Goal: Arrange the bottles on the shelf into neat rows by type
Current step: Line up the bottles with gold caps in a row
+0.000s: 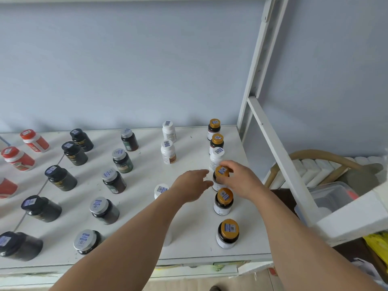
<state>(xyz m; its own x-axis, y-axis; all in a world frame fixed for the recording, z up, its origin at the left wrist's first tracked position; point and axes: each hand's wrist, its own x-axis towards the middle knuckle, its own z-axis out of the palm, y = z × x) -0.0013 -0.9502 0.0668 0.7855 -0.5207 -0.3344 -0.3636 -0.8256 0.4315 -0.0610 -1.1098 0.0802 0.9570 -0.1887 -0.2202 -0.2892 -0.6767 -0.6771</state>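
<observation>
Bottles stand in columns on a white shelf [189,238]. At the right runs a column of gold-capped brown bottles [214,127], with one white bottle [216,157] among them. My right hand [239,179] grips the third gold-capped bottle [221,172] from the right side, fingers curled round its cap. My left hand [192,184] reaches toward the same bottle from the left with fingers relaxed, close to its side. Two white bottles [168,131] stand further back in the middle, and another white bottle [161,191] is partly hidden by my left forearm.
Silver-capped dark bottles [119,160] form a column left of centre, black-capped ones [59,178] further left, red-and-white bottles [34,140] at the far left. A white metal frame [279,156] rises at the right, with a clear plastic box [331,196] beyond it.
</observation>
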